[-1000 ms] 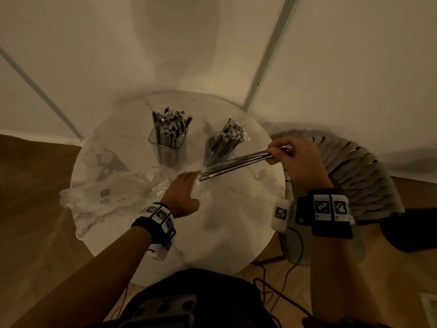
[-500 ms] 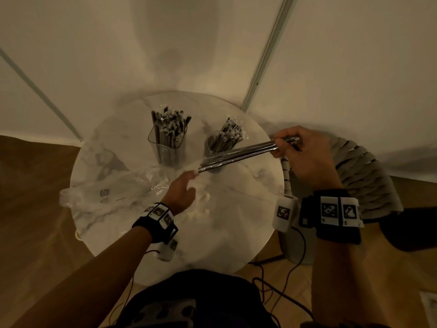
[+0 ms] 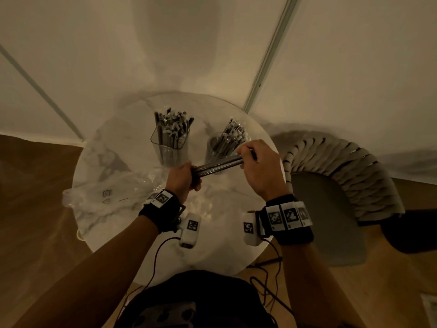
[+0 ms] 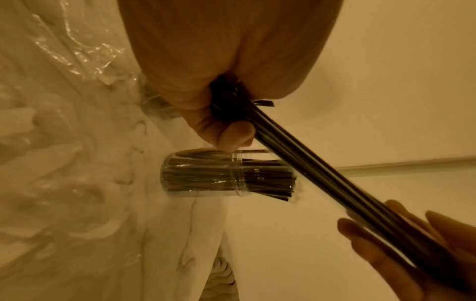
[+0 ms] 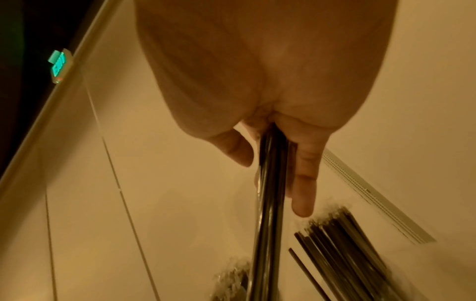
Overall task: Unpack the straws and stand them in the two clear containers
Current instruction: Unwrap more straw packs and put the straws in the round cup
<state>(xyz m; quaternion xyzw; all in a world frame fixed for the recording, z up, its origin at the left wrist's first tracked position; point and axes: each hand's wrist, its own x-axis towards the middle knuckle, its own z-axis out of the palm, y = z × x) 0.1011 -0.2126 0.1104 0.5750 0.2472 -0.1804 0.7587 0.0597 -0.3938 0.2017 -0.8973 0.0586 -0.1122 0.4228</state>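
Both hands hold one bundle of dark straws level above the round marble table. My left hand grips its near-left end, fingers curled round it; the same straw bundle runs from that fist in the left wrist view. My right hand pinches the far-right end, with the straw bundle between thumb and fingers. Behind stand two clear containers: a square container on the left and a round container on the right, each packed with upright wrapped straws.
Crumpled clear plastic packaging lies on the table's left side. A slatted grey chair stands close to the table's right edge. Cables trail over the wooden floor near my body. White walls close off the back.
My left hand rose from the table and took hold of the bundle's left end. My right hand drew the bundle in toward the containers, closer to me.
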